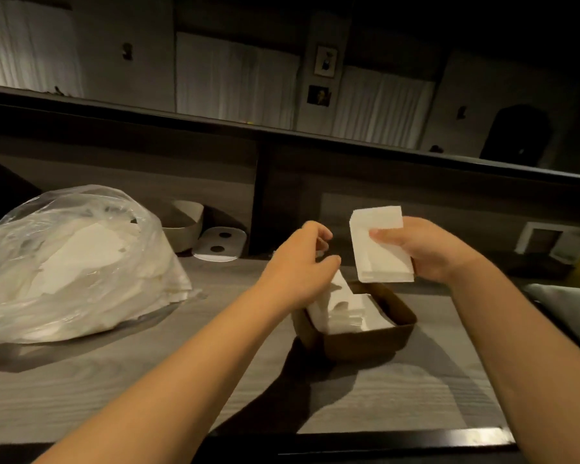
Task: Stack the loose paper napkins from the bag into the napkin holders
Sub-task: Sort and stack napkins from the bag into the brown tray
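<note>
A brown box-shaped napkin holder (365, 341) sits on the wooden counter, partly filled with white napkins (348, 313). My right hand (429, 249) grips a neat stack of white napkins (379, 246) above and just behind the holder. My left hand (298, 262) hovers over the holder's left end with fingers loosely curled; whether it pinches a napkin below is hidden. A clear plastic bag (77, 262) of loose napkins lies at the left.
Behind the bag stand a round beige bowl-like holder (184, 226) and a white lid with two holes (219, 244). A dark partition wall rises at the back. A pale cushion-like object (570, 306) lies at the right edge. The counter's dark front edge (382, 443) runs below.
</note>
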The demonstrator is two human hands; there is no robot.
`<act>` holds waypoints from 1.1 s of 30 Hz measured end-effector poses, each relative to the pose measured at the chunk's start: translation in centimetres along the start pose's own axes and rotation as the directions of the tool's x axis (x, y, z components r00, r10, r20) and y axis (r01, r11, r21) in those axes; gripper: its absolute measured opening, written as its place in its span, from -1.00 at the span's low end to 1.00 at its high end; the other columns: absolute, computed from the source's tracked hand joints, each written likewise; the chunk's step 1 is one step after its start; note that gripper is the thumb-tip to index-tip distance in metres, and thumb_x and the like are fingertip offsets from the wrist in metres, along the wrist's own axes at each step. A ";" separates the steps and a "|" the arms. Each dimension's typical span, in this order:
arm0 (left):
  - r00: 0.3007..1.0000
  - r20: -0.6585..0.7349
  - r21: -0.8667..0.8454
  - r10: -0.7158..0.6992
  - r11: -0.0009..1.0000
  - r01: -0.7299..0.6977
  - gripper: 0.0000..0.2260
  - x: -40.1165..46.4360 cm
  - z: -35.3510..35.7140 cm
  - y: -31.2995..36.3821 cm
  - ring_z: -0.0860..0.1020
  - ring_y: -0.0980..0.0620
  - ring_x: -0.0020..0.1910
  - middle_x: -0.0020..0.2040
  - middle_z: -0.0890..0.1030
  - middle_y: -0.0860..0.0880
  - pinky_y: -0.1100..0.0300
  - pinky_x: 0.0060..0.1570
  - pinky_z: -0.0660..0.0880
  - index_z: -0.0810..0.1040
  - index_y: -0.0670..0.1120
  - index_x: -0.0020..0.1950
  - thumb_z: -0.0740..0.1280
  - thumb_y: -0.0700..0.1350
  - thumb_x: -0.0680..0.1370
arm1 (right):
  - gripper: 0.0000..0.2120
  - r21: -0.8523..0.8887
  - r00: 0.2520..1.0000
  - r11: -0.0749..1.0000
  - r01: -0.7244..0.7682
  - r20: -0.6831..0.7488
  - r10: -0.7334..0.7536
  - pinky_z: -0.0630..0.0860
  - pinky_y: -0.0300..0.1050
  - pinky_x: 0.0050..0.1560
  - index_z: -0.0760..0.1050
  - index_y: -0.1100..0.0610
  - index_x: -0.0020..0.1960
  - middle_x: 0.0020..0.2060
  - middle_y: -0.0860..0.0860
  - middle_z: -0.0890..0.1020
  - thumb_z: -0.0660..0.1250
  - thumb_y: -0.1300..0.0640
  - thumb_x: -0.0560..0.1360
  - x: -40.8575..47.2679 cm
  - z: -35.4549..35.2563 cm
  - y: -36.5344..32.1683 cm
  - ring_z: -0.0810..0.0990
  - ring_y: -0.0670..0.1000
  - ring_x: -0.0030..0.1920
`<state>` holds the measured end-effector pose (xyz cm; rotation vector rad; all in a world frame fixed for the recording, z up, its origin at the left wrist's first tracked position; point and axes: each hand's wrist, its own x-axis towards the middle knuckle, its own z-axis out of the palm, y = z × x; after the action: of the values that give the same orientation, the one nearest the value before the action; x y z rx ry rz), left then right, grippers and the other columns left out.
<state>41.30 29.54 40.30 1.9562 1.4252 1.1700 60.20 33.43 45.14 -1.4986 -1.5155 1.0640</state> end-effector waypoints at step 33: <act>1.000 0.006 0.383 -0.015 0.924 0.012 -0.55 -2.7 -7.1 -4.3 0.20 -0.04 0.54 0.44 0.43 0.01 -0.11 0.53 0.12 0.37 0.02 0.44 0.32 -0.08 0.55 | -0.73 -0.510 0.891 0.734 0.449 0.187 -0.414 0.50 -0.07 -0.14 0.51 0.11 -0.20 -0.26 0.04 0.54 0.17 0.09 0.63 -1.7 15.5 -4.5 0.53 0.01 -0.22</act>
<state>32.77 27.78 39.90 2.1970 1.7675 0.9245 44.24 30.94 43.43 -1.3511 -2.2044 0.4109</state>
